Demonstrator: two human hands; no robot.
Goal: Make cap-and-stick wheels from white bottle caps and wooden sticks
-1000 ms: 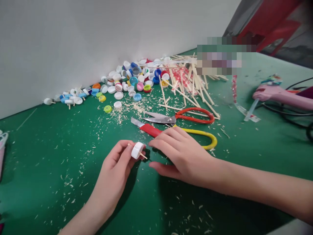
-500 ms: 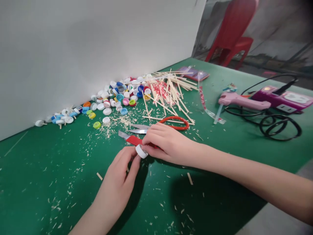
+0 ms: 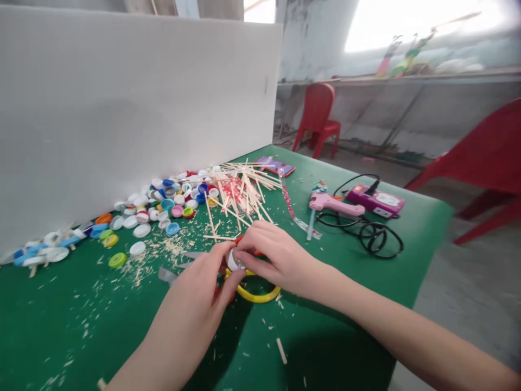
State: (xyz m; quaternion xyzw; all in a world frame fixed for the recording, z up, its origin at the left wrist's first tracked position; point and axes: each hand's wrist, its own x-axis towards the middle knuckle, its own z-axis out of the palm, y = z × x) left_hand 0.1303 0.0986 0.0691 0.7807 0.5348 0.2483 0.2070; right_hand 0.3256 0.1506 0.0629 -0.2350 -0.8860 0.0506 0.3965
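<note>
A white bottle cap (image 3: 233,260) is pinched between the thumb and index finger of my left hand (image 3: 195,296). My right hand (image 3: 277,255) meets it from the other side, its fingertips pressed at the cap's inner side; anything small between them is hidden. Beneath both hands lie scissors with a yellow handle loop (image 3: 260,297) and a red one, partly covered. The cutter's blade (image 3: 166,276) shows left of my left hand, and its red body is mostly hidden.
Many coloured caps (image 3: 167,205) line the white board (image 3: 142,108). Thin wooden sticks (image 3: 248,187) lie behind my hands. Farther right are a pink glue gun (image 3: 336,205), a purple power strip (image 3: 376,201) and a coiled black cable. Wood shavings litter the green table (image 3: 122,326).
The view has tilted up and turned right. The cap has turned so its open side shows more, and my hands are closer together. The yellow scissor loop now shows.
</note>
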